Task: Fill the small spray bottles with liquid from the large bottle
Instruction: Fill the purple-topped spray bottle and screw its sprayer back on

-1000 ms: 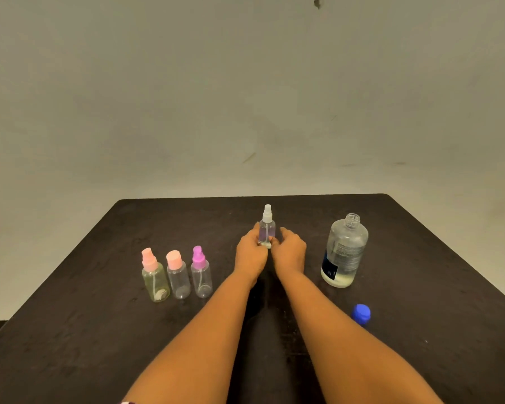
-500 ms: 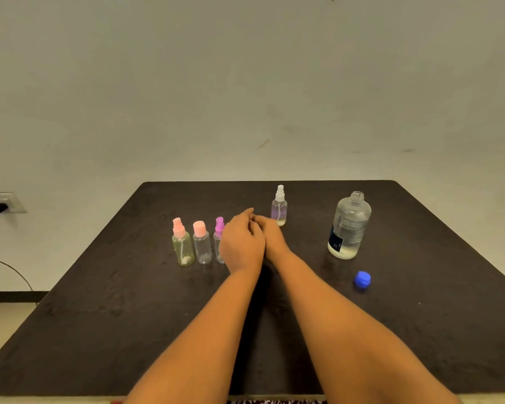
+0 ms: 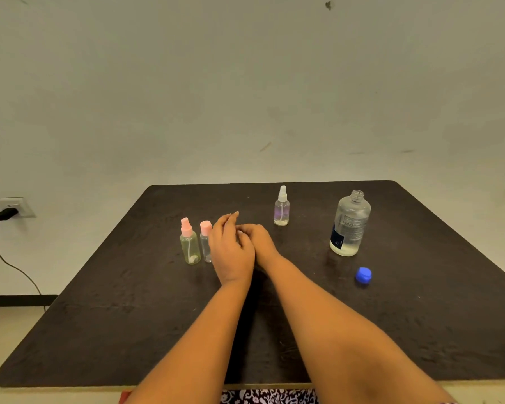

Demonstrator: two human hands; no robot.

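At the far left edge of the frame a black plug [image 3: 6, 213] sits in a wall socket [image 3: 21, 206], beyond the dark table [image 3: 99, 316]. Left of the table's centre two small pink-topped bottles stand upright, just beside each other. The green bottle [image 3: 189, 249] is faintly yellow-green, with a dip tube showing inside and a bare spray head. The clear bottle [image 3: 205, 239] has a rounded pink cap, and its right side is hidden behind the left hand. The left hand [image 3: 231, 253] is at the middle of the frame, back toward the camera, fingers nearly straight and close together, pointing up and to the right. It grips nothing that shows, and whether it touches the clear bottle cannot be told. The right hand [image 3: 258, 243] presses against it from the right, fingers curled in against the left hand. Its palm is hidden, so I cannot tell whether it holds anything. Up and to the right of both hands, apart from them, stands the spray bottle [image 3: 282, 211], which is clear and upright, with a white spray head and a faint purple tint. Further right, well apart from the hands, the large bottle [image 3: 350, 225] stands upright and uncapped, with its threaded neck bare. It is clear plastic with a label that is dark blue at its lower left and has a pale yellowish cast at its base; the liquid level is hard to make out. A blue cap [image 3: 363, 276] lies on the table below and just right of it, near the right forearm but apart from it.
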